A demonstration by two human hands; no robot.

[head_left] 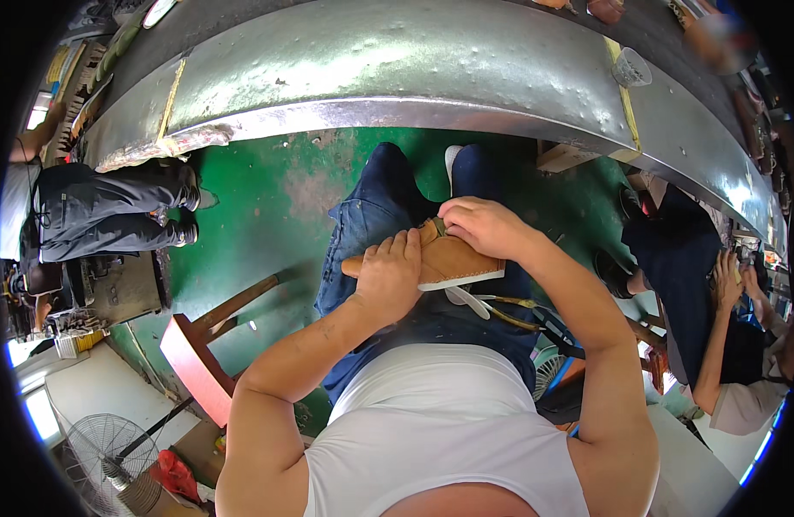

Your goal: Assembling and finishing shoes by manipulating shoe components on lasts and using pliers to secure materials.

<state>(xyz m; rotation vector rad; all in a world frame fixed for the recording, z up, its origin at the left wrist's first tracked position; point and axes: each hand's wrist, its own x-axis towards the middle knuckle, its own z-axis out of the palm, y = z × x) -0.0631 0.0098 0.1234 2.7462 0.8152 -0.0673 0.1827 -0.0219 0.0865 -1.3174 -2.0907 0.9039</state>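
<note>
A tan shoe (455,264) with a white sole edge and a stitched seam lies sideways across my lap. My left hand (390,274) is wrapped over one end of it, fingers pressed on the upper. At the shoe's opening, my right hand (481,226) has its fingers curled on the rim, beside a bit of greenish lining (440,226). Its fingertips are partly hidden inside. Under the shoe, on my dark blue trousers, rests a tool with two yellowish handles (513,312); its exact kind is unclear.
A metal-clad bench (371,65) runs across in front, with a clear plastic cup (631,67) on it. One person (95,211) is at the left, another (685,276) at the right. A wooden chair (194,366) and a fan (104,448) stand to the left.
</note>
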